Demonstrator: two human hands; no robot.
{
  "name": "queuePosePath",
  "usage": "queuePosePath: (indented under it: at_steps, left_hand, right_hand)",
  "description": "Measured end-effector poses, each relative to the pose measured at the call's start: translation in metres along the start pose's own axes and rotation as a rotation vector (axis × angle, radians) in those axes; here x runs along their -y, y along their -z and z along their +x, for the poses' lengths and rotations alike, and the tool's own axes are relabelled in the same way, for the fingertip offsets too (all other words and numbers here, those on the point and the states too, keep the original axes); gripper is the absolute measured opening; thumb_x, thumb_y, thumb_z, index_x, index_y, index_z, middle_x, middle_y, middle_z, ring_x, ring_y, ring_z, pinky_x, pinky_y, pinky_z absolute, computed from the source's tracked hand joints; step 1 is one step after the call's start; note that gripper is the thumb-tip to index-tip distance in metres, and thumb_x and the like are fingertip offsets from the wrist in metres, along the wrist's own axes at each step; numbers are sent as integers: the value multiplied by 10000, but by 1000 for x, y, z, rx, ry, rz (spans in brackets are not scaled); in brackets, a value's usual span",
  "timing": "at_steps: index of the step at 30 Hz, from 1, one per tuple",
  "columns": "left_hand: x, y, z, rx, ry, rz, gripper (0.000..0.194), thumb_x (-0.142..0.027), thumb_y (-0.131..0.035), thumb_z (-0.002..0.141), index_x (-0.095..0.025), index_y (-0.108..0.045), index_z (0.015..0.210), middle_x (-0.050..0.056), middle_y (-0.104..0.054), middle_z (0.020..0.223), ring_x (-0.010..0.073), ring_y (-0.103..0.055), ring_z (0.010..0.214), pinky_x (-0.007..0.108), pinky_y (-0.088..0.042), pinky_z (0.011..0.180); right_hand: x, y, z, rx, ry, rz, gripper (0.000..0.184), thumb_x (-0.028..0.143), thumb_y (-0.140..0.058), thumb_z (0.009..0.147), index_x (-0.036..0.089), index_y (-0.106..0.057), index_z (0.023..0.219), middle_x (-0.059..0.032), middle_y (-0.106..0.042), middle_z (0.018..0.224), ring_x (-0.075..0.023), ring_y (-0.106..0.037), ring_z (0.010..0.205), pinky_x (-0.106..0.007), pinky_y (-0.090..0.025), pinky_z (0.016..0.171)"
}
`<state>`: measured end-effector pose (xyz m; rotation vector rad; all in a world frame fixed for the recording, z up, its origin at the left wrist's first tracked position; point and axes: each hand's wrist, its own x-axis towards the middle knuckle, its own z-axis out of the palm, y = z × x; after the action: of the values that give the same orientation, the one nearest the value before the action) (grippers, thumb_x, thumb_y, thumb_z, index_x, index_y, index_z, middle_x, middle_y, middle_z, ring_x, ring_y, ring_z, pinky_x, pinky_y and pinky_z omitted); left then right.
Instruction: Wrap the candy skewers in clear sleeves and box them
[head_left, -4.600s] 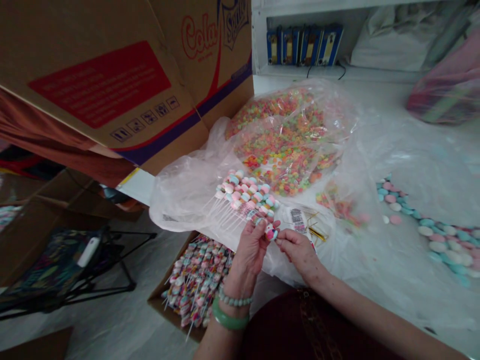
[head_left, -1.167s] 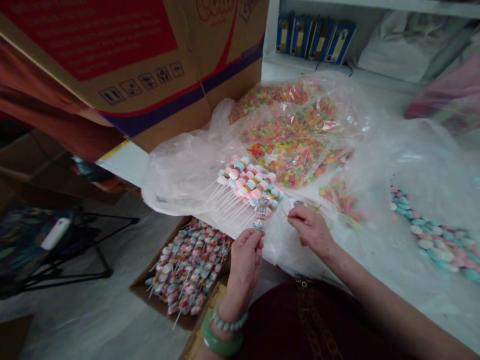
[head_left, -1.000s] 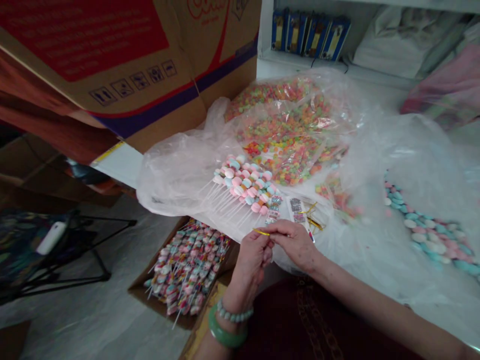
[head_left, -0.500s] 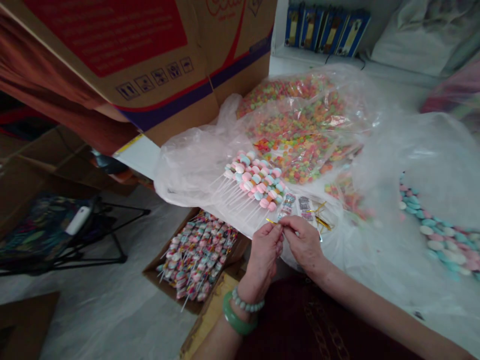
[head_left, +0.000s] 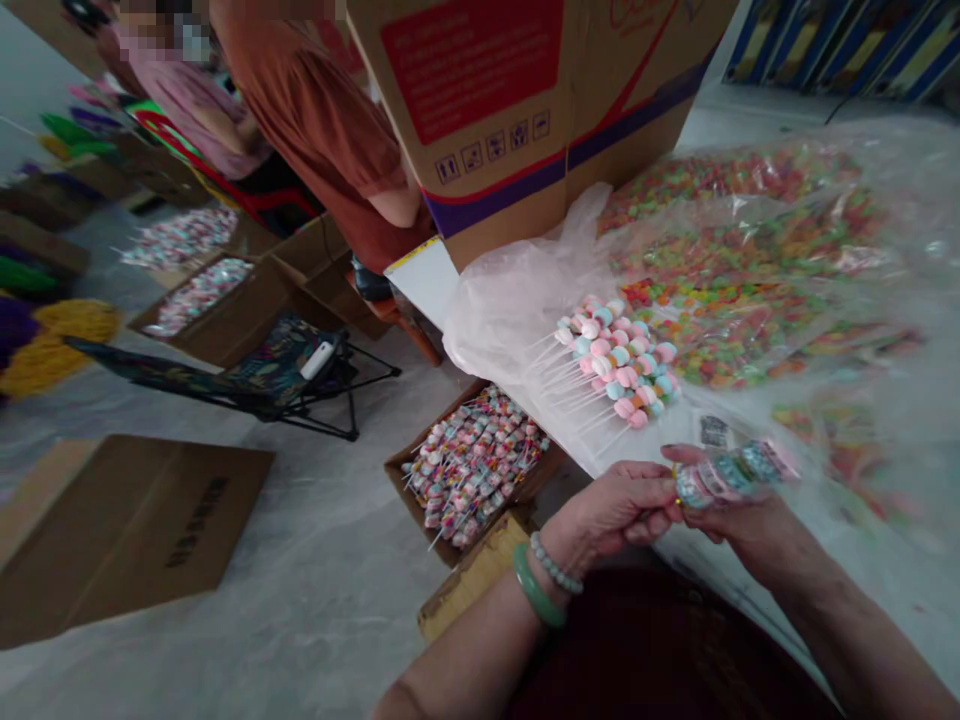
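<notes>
While my left hand (head_left: 619, 505) pinches tight at one end of the wrapped candy (head_left: 729, 474), right by the gold tie (head_left: 677, 487), my right hand (head_left: 739, 522) curls around it from the other side. The candy is up over the white table (head_left: 420, 285), near the bunch of bare candy sticks (head_left: 622, 362). I think it is light and squishy, so a hard squeeze could squash it, and its shiny wrap may slip. The skinny tied end looks best to hold; if a stick is there, my fingers hide it. Its long way runs sideways, from the tie out to my right. The blurry far end points right and tips up or away, I can't tell which.
</notes>
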<state>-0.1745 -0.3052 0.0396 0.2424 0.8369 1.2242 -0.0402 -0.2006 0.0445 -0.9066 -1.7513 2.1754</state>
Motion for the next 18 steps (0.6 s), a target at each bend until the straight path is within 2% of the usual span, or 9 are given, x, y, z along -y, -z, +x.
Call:
queuePosePath:
  at_steps: [3,5,6,8,10,12,14,16,18]
  left_hand:
    - [-14,16,-7,155,161,213,385,-462,-768,579,-127,-620,701,-18,-553,533,49,-376,360,204,-187,343]
    - [-28,23,-12,228,223,392,322,-436,-739,626,-137,-630,672,-20,-550,514,55,-379,354,209,-218,354]
    - [-36,24,-14,256,238,479,287,-413,-725,646,-142,-634,665,-23,-550,514,56,-375,356,212,-230,360]
    - [-51,21,-18,296,255,674,210,-351,-712,664,-150,-652,681,-37,-539,515,59,-366,374,212,-248,375]
    - [-60,10,-20,276,217,963,113,-272,-674,704,-159,-667,696,-54,-485,486,66,-360,404,205,-267,400]
    - [-59,-8,-22,103,24,1367,115,-163,-602,744,-161,-645,638,-40,-471,495,84,-406,466,204,-311,455]
    - [-47,-26,-22,-248,-255,1701,188,-71,-506,776,-155,-631,664,6,-538,587,123,-483,554,229,-360,518]
    - [-31,-39,-19,-525,-491,1800,236,-54,-431,822,-162,-636,778,43,-585,686,154,-531,615,250,-398,555]
    - [-17,-43,-14,-646,-713,1671,229,-107,-416,865,-181,-632,881,46,-594,725,161,-559,660,255,-436,601]
  right_hand:
    - [4,1,-10,147,284,-346,282,367,-667,752,211,-673,987,-18,-623,618,-142,-528,497,-253,-390,454]
    - [9,-5,-19,153,549,-628,164,332,-574,834,204,-671,868,-44,-648,678,-154,-567,567,-262,-413,516]
    - [12,-9,-23,141,676,-774,166,286,-521,870,197,-654,829,-46,-643,680,-151,-566,581,-261,-412,536]
    - [20,-17,-31,180,869,-1060,211,178,-433,900,179,-618,799,-49,-620,673,-150,-550,589,-268,-405,560]
    - [27,-21,-32,276,952,-1332,219,103,-400,887,163,-595,808,-57,-605,688,-165,-538,599,-290,-396,574]
    - [32,-19,-26,292,930,-1535,221,50,-398,856,156,-585,803,-61,-591,686,-176,-525,596,-303,-379,573]
    - [36,-13,-16,158,852,-1544,239,28,-384,834,152,-580,775,-61,-579,658,-171,-508,576,-297,-358,557]
    - [40,-10,-5,-71,701,-1299,220,72,-394,839,158,-565,730,-46,-563,623,-152,-490,551,-275,-349,538]
    - [41,-14,3,-238,473,-867,185,167,-420,849,172,-524,696,-7,-520,571,-119,-442,488,-241,-333,491]
